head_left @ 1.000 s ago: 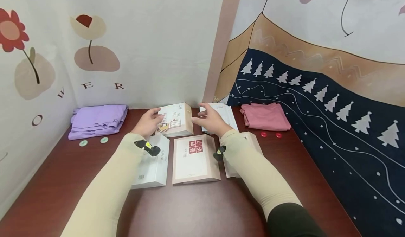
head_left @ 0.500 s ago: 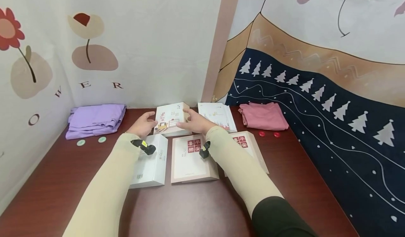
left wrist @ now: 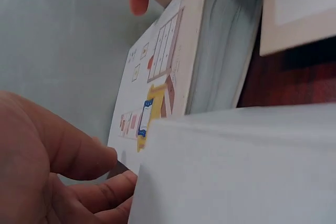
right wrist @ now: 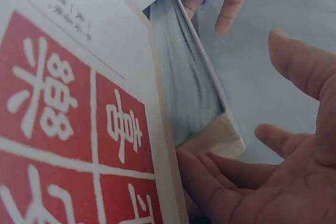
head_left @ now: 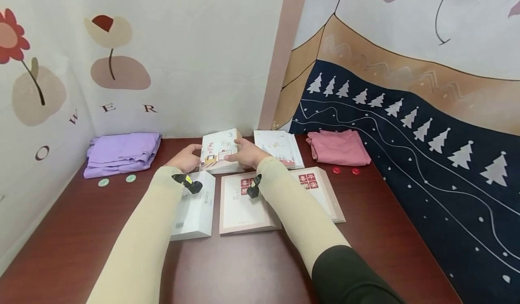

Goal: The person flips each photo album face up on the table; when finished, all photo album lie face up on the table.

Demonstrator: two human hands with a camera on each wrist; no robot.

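Observation:
A thick book [head_left: 219,153] with a room drawing on its white cover lies in the back row in the head view. My left hand [head_left: 185,158] is at its left edge; in the left wrist view the thumb [left wrist: 79,150] stands apart from the fingers beside the cover. My right hand [head_left: 247,154] is at the book's right side. In the right wrist view its lower fingers [right wrist: 220,182] lie against the book's beige spine [right wrist: 215,137], while the thumb and index finger are spread above the cover.
In front lie a white book [head_left: 197,209], a book with red characters [head_left: 248,209] and a similar one [head_left: 321,191]. Another white book [head_left: 280,148] is at the back. Purple cloth [head_left: 123,153] and green buttons [head_left: 131,178] are left; pink cloth [head_left: 339,147] and red buttons [head_left: 336,170] right.
My right hand has moved left from over the back-right white book to the illustrated book's right side. My left hand has shifted only slightly at the left edge.

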